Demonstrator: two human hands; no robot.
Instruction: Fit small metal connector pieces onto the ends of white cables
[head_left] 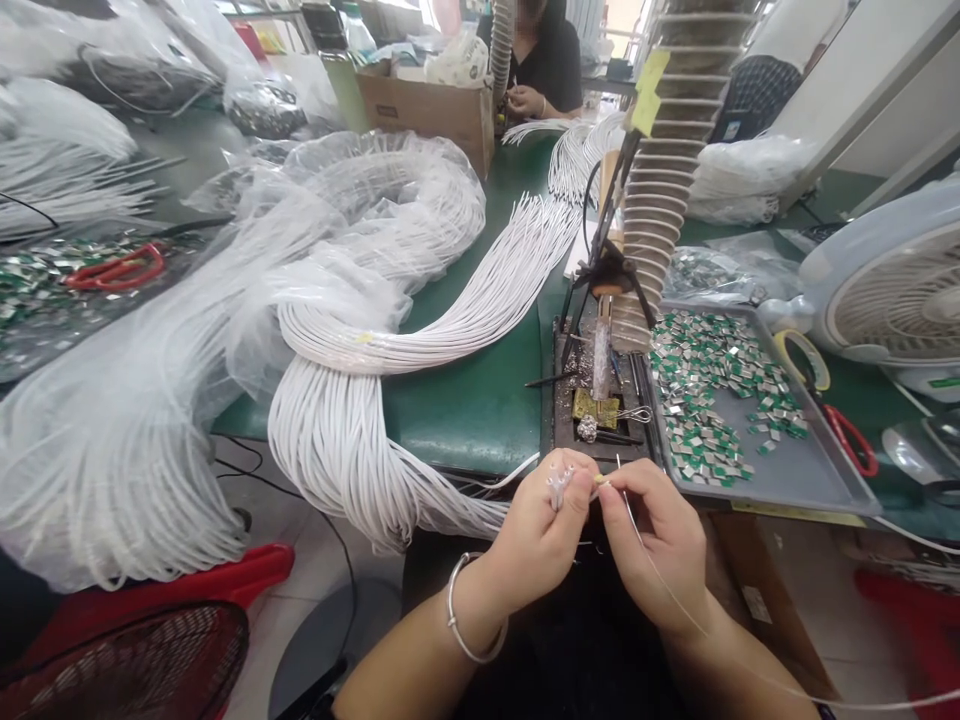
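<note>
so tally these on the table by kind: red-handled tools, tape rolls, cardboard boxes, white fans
Red-handled tools: 2
Tape roll: 1
Cardboard box: 1
White fan: 1
Total: 5

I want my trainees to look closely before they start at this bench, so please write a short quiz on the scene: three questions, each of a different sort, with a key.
1. What is spread over the gray tray?
a) White cables
b) Small green-and-silver boards
c) Rolls of tape
d) Red-handled scissors

2. True or false: the left hand has a bracelet at its wrist.

3. Fill in the missing word: the fingertips of the right hand pinch a thin ____.

Key: 1. b; 2. true; 3. wire
</note>
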